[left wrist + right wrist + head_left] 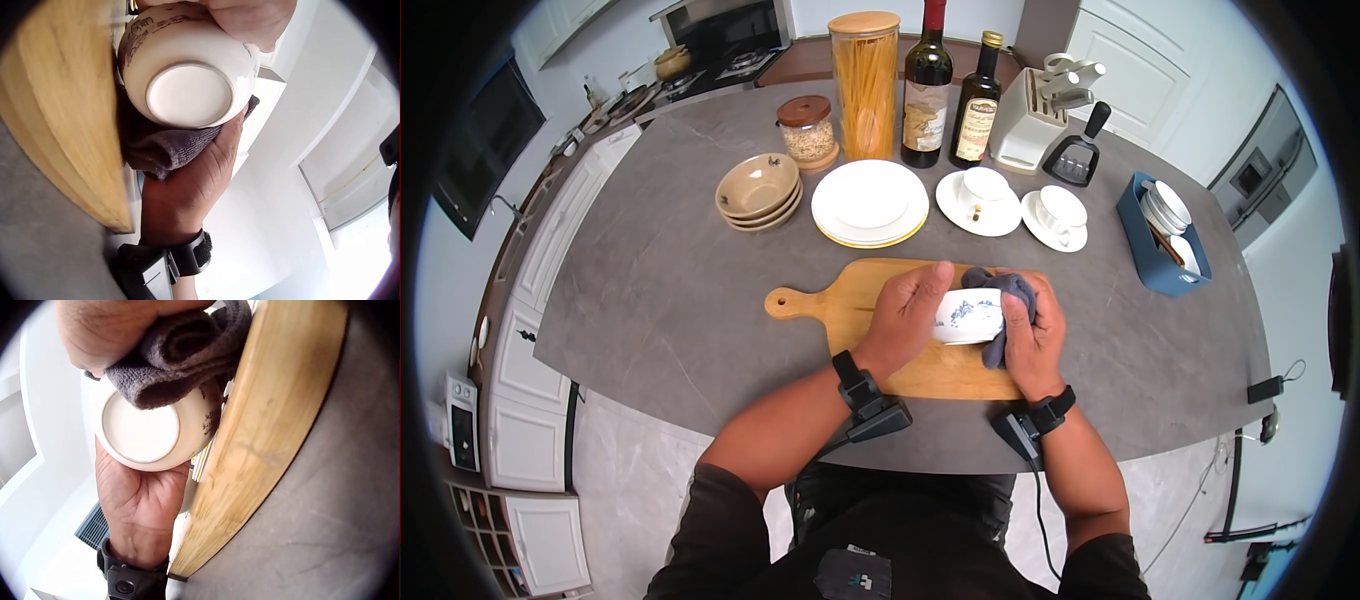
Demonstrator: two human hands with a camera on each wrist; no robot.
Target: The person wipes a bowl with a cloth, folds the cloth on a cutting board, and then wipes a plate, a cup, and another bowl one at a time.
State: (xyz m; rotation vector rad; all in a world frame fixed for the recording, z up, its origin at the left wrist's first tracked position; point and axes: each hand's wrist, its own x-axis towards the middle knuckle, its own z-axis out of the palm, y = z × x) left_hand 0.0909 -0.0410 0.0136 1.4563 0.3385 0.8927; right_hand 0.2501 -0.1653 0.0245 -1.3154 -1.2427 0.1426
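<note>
Above the wooden cutting board, my left hand grips a white bowl with a blue painted pattern by its left side. My right hand holds a dark grey cloth against the bowl's right side, thumb on the outer wall. The bowl is tilted, so its round foot ring faces both wrist cameras. In the left wrist view the cloth bunches between the right palm and the bowl. Folds of the cloth hide part of the bowl's wall in the right wrist view.
Beyond the board stand stacked brown bowls, white plates, and two cups on saucers. A blue bin holding dishes is at right. Jars, a wine bottle, a second bottle and a knife block line the back.
</note>
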